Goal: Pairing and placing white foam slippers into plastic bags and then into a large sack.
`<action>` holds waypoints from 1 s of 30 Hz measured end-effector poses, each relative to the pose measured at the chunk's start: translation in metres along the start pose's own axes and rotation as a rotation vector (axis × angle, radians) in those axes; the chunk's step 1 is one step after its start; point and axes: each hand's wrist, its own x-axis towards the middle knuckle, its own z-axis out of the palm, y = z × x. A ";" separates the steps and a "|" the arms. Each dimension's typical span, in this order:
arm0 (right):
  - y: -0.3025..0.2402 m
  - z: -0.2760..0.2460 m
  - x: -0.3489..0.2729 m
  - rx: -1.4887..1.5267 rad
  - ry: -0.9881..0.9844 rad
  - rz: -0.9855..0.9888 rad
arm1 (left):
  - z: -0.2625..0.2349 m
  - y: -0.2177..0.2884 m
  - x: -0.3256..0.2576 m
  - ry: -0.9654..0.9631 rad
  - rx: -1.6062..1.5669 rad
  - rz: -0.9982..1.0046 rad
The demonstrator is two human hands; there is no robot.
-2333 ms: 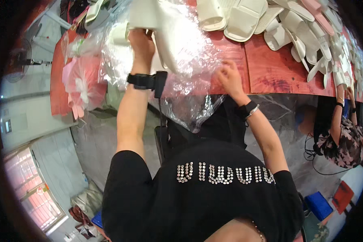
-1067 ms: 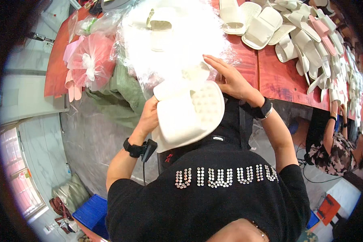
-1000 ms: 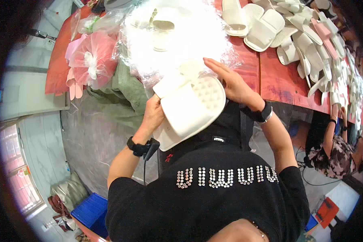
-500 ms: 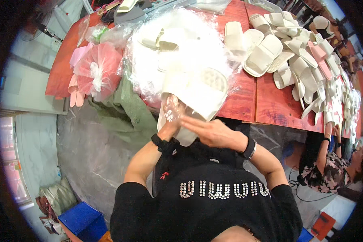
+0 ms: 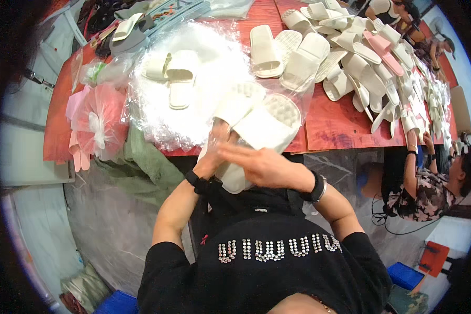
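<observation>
A pair of cream slippers (image 5: 271, 124) with wide straps, apparently inside clear plastic, is held at the table's near edge. My left hand (image 5: 213, 153) is closed on the left one, its fingers partly hidden at the strap. Across its heel part lies my right hand (image 5: 272, 168), with fingers stretched out straight and close to the left hand. Just beyond is a heap of clear plastic bags (image 5: 154, 118). Another cream pair (image 5: 182, 78) rests on that heap.
Loose cream slippers (image 5: 361, 70), with a pink one (image 5: 383, 52) among them, cover the red table's (image 5: 345, 123) right side. A red mesh bundle (image 5: 100, 118) lies at left, above a green cloth (image 5: 146, 167). Another person (image 5: 424, 188) works at far right.
My view has shifted, so the table's things appear farther left. The held slippers are tilted a little differently and less glared. Both hands keep nearly the same pose.
</observation>
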 end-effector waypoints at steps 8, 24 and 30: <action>0.009 0.047 -0.047 0.457 -0.260 -0.247 | 0.009 -0.011 0.020 0.126 -0.053 -0.147; 0.072 0.060 -0.121 0.158 0.357 0.377 | 0.074 -0.104 0.057 0.133 0.673 -0.122; 0.082 0.070 -0.137 0.051 0.344 0.403 | 0.070 -0.087 -0.029 -0.537 0.575 0.232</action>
